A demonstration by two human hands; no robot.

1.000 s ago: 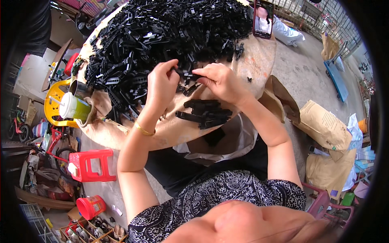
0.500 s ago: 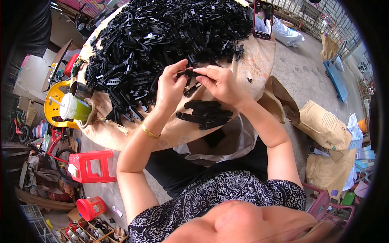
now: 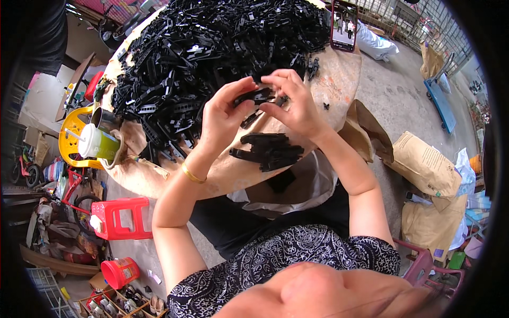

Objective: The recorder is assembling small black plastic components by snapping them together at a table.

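Observation:
My left hand (image 3: 225, 114) is closed on a black plastic part (image 3: 256, 96), held between thumb and fingers over the near side of the table. Close by on the right, my right hand (image 3: 298, 106) has its thumb and curled fingers apart. A small dark piece shows in the gap between them; whether it touches the hand is unclear. Beyond both hands spreads a large heap of black plastic parts (image 3: 212, 47). Nearer to me, several similar parts lie gathered in a small pile (image 3: 269, 150) at the table's front edge.
A cloth-covered round table (image 3: 339, 79) bears the heap, with a phone (image 3: 343, 26) standing at its far right. At the left are a lidded cup (image 3: 98, 140) and a yellow chair (image 3: 69, 138). A red stool (image 3: 122, 218) stands below. An open white sack (image 3: 297, 193) is at my lap.
My right hand has opened and its fingers have lifted away from the part. My left hand has tilted, so more of the black part shows.

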